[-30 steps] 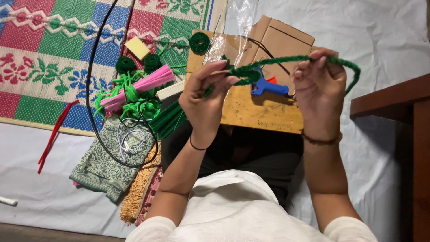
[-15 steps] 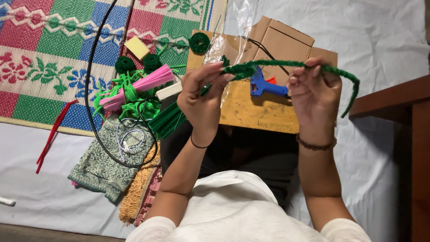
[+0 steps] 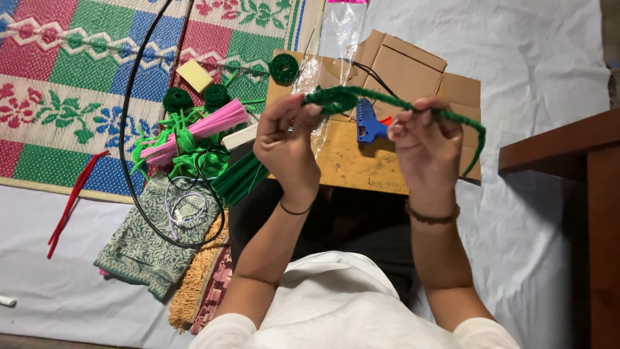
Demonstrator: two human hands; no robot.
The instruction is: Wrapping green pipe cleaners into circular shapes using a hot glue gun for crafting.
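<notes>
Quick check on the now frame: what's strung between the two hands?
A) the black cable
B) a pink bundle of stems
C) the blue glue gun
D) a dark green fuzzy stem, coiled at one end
D: the left hand pinches the coiled end of the dark green fuzzy stem and the right hand grips its straight run, while the blue glue gun lies on the cardboard behind.

Blue glue gun [image 3: 369, 123] half hidden behind the right hand [image 3: 426, 139], clear plastic bag [image 3: 339, 39] cut off at the top edge, brown furniture [image 3: 581, 194] cropped at the right, black cable [image 3: 129, 129] running out of frame.
</notes>
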